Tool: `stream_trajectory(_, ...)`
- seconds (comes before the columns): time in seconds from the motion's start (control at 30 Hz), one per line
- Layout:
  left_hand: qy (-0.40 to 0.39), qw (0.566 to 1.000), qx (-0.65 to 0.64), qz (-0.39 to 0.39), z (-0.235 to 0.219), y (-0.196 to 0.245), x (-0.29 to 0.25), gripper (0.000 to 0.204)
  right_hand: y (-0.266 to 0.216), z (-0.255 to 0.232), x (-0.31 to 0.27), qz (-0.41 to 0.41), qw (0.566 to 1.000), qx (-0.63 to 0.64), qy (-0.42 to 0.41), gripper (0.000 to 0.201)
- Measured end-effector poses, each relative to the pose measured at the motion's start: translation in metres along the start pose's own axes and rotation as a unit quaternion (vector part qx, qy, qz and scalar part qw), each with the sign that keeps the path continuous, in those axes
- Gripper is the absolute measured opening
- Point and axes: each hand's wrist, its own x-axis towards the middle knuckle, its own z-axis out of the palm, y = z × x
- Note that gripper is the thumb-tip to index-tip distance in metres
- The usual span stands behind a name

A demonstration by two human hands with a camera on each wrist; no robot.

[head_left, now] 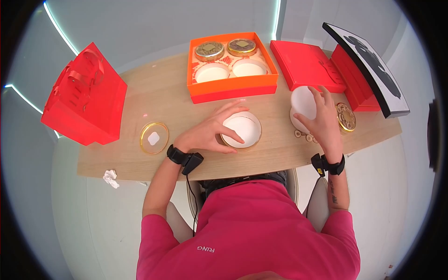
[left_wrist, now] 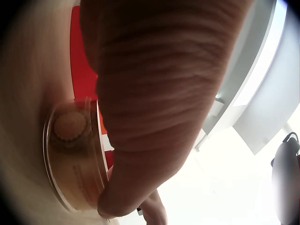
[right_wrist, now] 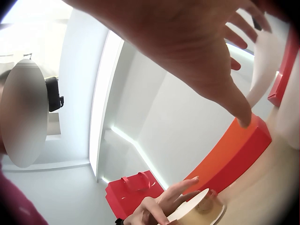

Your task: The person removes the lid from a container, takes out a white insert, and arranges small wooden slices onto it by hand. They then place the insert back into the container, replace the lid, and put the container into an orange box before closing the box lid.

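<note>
Pale wooden table [head_left: 126, 161], left hand [head_left: 207, 132] round a clear tub [left_wrist: 72, 161], right hand [head_left: 325, 122] gripping a white liner [head_left: 302, 100].

A magenta short-sleeved shirt [head_left: 252, 224] carries white RING lettering [head_left: 206, 249] at eight o'clock; dark cloth [head_left: 247, 180] shows at twelve. The left black strap [head_left: 176, 154] has a black camera [head_left: 192, 163] at four o'clock, trailing a black cable [head_left: 192, 205]; the right strap [head_left: 335, 167] has its yellow-marked camera [head_left: 318, 163] at nine, above dark forearm markings [head_left: 333, 192].

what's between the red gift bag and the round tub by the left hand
A gold-rimmed round lid lies on the table, then the left hand, nearer the tub; the head view shows both.
</note>
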Motion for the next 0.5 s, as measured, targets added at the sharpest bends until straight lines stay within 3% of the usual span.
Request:
stream_trajectory(0.1,-0.021,1.0,-0.009,0.011,0.003,-0.012,-0.003,0.019,-0.022,0.006,-0.001,-0.068,0.995,0.074,0.018,0.087)
stream_trajectory(0.2,0.018,0.998,-0.048,0.023,0.004,-0.009,-0.004,0.035,-0.06,0.015,-0.013,-0.122,0.985,0.12,-0.012,0.085)
stream_trajectory(0.3,0.125,0.989,-0.084,0.006,-0.003,-0.004,0.001,0.043,-0.08,0.026,-0.019,-0.158,0.978,0.135,-0.031,0.078)
stream_trajectory(0.4,0.21,0.966,-0.144,-0.039,-0.002,-0.018,-0.003,0.037,-0.096,0.03,-0.02,-0.202,0.968,0.146,-0.026,0.074)
stream_trajectory(0.5,0.235,0.956,-0.145,-0.101,0.0,-0.009,-0.002,0.03,-0.104,0.034,-0.021,-0.23,0.957,0.163,-0.066,0.071)
